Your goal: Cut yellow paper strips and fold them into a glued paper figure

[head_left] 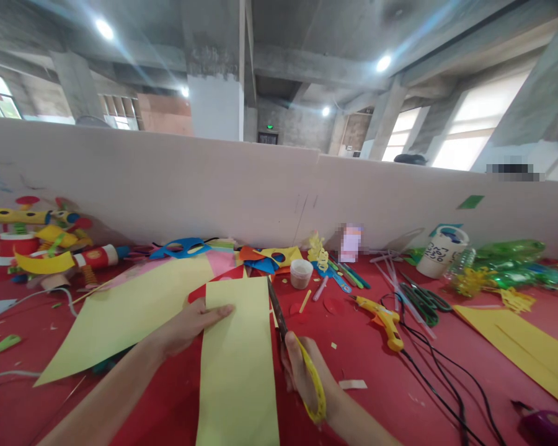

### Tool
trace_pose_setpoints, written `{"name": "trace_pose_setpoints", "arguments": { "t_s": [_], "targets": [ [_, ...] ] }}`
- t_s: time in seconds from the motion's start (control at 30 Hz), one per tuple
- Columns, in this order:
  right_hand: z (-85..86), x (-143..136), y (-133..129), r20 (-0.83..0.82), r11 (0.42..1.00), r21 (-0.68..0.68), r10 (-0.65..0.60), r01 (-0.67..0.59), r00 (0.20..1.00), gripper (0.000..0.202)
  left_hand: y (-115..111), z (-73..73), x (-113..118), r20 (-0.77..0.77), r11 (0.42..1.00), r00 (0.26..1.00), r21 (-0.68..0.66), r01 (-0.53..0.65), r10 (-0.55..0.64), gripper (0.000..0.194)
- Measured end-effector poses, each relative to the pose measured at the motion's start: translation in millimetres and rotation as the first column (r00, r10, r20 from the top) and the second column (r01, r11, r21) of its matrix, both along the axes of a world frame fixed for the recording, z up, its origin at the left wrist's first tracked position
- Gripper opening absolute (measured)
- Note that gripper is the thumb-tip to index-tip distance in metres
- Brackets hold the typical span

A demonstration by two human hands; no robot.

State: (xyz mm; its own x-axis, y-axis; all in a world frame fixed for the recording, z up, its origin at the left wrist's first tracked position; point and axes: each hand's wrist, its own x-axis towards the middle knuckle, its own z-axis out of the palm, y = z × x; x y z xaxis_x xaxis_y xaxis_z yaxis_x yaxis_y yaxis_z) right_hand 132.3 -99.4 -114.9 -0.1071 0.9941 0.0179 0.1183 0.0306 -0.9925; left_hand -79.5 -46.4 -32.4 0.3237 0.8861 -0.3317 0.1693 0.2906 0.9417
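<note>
The left hand point(193, 325) pinches the left edge of the light yellow paper point(237, 359), near six o'clock in the view; the right hand point(304, 365) grips yellow-handled scissors point(279, 310) by the paper's right edge; bare red table point(353, 347) leaves room toward the yellow glue gun point(384, 321) at their three o'clock.

Matt paper sheet point(238, 371), smooth plastic scissor handle point(320, 396)

Streaky glare from ceiling lamps point(105, 28), blown-out windows point(477, 124), apparently soft, stretched edges.
</note>
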Motion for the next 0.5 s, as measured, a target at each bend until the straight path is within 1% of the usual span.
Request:
{"name": "trace_pose_setpoints", "arguments": {
  "t_s": [0.07,0.13,0.2,0.27,0.33,0.37,0.4,0.43,0.47,0.5],
  "targets": [
    [0.5,-4,0,-0.065,0.999,-0.051,-0.011,0.008,0.998,0.056,3,-2.0,-3,0.028,0.999,0.998,0.002,0.051,-0.051,0.046],
    [0.7,-6,1,-0.125,0.994,-0.108,-0.027,0.013,0.992,0.06,5,-4.7,-7,0.016,0.998,0.998,0.003,0.06,-0.06,0.046],
    [-0.4,-8,2,-0.129,0.989,-0.148,-0.022,0.002,0.991,0.063,7,-6.4,-10,-0.026,0.998,0.998,0.01,0.055,-0.055,0.047],
    [-2.1,-9,3,-0.068,0.986,-0.16,0.026,-0.037,0.997,0.065,8,-5.5,-13,-0.068,0.998,0.996,0.022,0.061,-0.059,0.048],
    [-1.6,-10,1,-0.023,0.979,-0.176,0.1,-0.102,0.995,0.068,12,-1.6,-19,-0.088,0.993,0.991,0.048,0.103,-0.099,0.049],
    [0.2,-11,0,-0.026,0.969,-0.201,0.142,-0.144,0.99,0.07,14,1.0,-25,-0.107,0.989,0.986,0.067,0.132,-0.124,0.05],
    [3.2,-12,-1,-0.054,0.954,-0.233,0.179,-0.187,0.982,0.072,18,3.6,-31,-0.157,0.985,0.979,0.094,0.147,-0.131,0.051],
    [7.3,-13,-3,-0.096,0.934,-0.274,0.211,-0.23,0.973,0.075,23,5.9,-40,-0.248,0.981,0.962,0.127,0.149,-0.114,0.053],
    [12.0,-13,-4,-0.145,0.909,-0.317,0.237,-0.272,0.96,0.077,28,7.8,-49,-0.383,0.972,0.923,0.206,0.116,-0.029,0.055],
    [17.1,-13,-4,-0.199,0.886,-0.341,0.257,-0.313,0.945,0.078,34,9.3,-59,-0.535,0.942,0.835,0.328,0.068,0.126,0.058]
  ]
}}
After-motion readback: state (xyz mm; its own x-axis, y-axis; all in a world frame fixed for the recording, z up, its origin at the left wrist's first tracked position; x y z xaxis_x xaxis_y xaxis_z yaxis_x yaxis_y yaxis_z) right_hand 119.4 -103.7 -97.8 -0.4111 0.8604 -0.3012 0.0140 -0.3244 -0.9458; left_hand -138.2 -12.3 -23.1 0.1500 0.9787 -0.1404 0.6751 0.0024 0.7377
